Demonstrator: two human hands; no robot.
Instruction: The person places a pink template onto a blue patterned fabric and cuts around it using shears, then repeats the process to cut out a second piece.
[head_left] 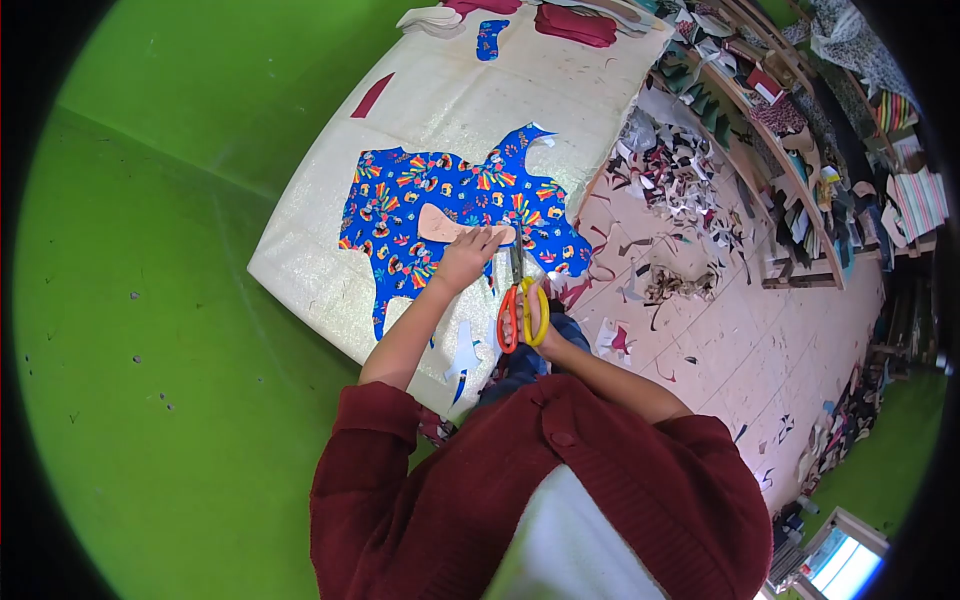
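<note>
Head view: my left hand (470, 258) lies flat upon the pale piece (438, 223), which rests over the blue cloth (385, 190) on the bench (420, 110). My right hand (536, 315) grips the scissors (517, 266) beside its end. I think I am cutting around it; the next cut calls for steady pressing.

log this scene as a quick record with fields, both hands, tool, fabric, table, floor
left hand: laid on a peach template
right hand: holding scissors by orange and yellow handles
tool: scissors pointing away from the body, blades beside the template's right end
fabric: blue patterned fabric with irregular edges, under the template
table: pale-covered table; small blue piece and maroon stack at the far end
floor: scattered scraps right of the table
</note>
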